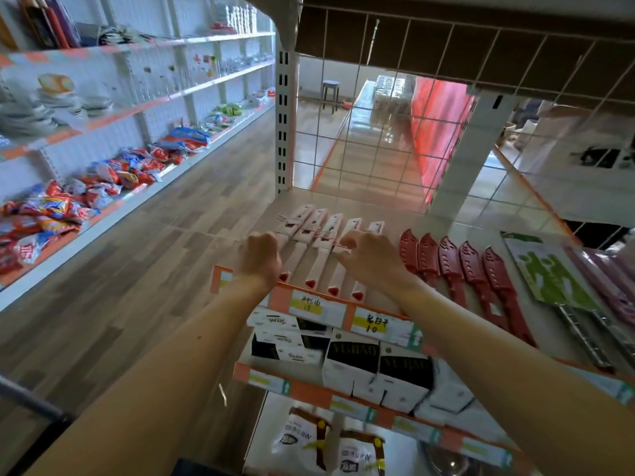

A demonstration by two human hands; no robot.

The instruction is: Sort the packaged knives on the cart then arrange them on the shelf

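Several white packaged knives [321,231] lie side by side on the shelf [385,214], handles toward me with red tips at the front edge. My left hand [262,256] rests curled on the leftmost white knife. My right hand [369,257] lies over the rightmost white knives, fingers bent on the packaging. Whether either hand grips a knife is unclear. Right of them lies a row of several red sheathed knives [457,266]. The cart is out of view.
Green-carded cleavers [549,280] and pink packs [608,280] lie at the shelf's right. Black and white boxes [360,365] fill the lower shelf, bags [309,438] below that. A wire grid [378,132] backs the shelf. An aisle with snack shelves [86,187] runs at the left.
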